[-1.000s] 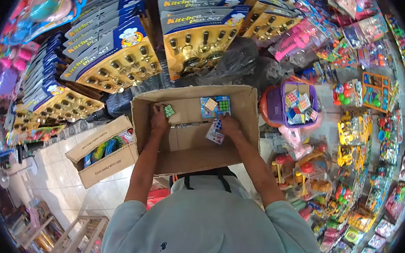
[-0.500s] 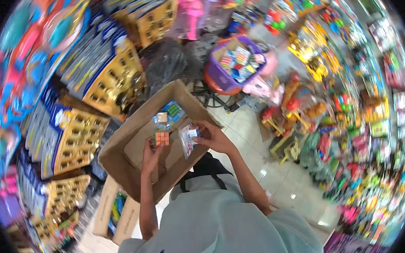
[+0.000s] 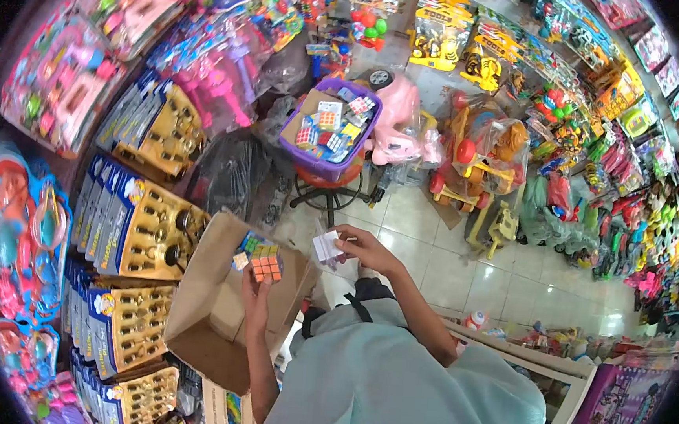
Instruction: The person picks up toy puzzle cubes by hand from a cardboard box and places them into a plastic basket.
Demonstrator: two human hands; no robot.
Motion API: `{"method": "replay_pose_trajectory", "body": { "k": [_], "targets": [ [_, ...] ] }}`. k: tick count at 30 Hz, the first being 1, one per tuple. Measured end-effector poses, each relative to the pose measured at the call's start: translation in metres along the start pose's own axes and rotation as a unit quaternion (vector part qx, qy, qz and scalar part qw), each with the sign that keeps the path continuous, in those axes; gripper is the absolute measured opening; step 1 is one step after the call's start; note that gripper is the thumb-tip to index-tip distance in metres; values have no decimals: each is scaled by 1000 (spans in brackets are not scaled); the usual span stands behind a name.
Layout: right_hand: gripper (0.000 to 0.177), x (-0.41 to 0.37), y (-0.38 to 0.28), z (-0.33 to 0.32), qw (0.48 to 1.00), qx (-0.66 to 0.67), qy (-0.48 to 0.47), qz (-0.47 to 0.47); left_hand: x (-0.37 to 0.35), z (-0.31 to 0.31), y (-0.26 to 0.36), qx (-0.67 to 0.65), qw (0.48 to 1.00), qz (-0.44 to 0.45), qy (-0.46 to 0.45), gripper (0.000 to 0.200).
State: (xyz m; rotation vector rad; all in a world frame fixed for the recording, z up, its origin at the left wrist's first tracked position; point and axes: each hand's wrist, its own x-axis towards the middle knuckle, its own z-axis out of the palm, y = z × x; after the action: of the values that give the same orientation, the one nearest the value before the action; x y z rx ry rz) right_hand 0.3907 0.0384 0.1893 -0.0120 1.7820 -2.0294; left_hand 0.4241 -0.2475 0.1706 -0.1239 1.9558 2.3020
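Observation:
My left hand (image 3: 256,294) is closed on a puzzle cube (image 3: 267,268) with an orange face turned up, held over the open cardboard box (image 3: 201,301). Beyond it, inside the box, show a green-and-blue cube (image 3: 252,245) and a small pale orange block (image 3: 240,261), partly covered by the held cube. In my right hand (image 3: 366,250), just past the box's right wall, is a white-faced puzzle cube (image 3: 326,246) in a clear plastic packet, pinched between thumb and fingers.
Ahead, a purple basket (image 3: 288,135) of several puzzle cubes rests on a wheeled stool (image 3: 331,196). Packs of toy kitchen sets (image 3: 149,230) line the left side. A pink ride-on toy (image 3: 398,110) and a wrapped wooden toy (image 3: 477,155) stand ahead on the tiled floor (image 3: 416,249).
My view has turned toward the basket and shelves. My right hand has carried the packeted cube from over the box to beyond its right wall. The left hand still holds its cube.

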Motion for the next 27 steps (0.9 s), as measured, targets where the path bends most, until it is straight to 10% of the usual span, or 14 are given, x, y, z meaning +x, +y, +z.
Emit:
{"method": "replay_pose_trajectory", "body": {
  "k": [16, 27],
  "targets": [
    [39, -38, -18, -201, 990, -103, 84, -54, 84, 204, -17, -15, 1000, -24, 3, 41],
    [46, 10, -1, -222, 983, -125, 100, -88, 148, 221, -25, 24, 991, -126, 44, 43]
  ]
}}
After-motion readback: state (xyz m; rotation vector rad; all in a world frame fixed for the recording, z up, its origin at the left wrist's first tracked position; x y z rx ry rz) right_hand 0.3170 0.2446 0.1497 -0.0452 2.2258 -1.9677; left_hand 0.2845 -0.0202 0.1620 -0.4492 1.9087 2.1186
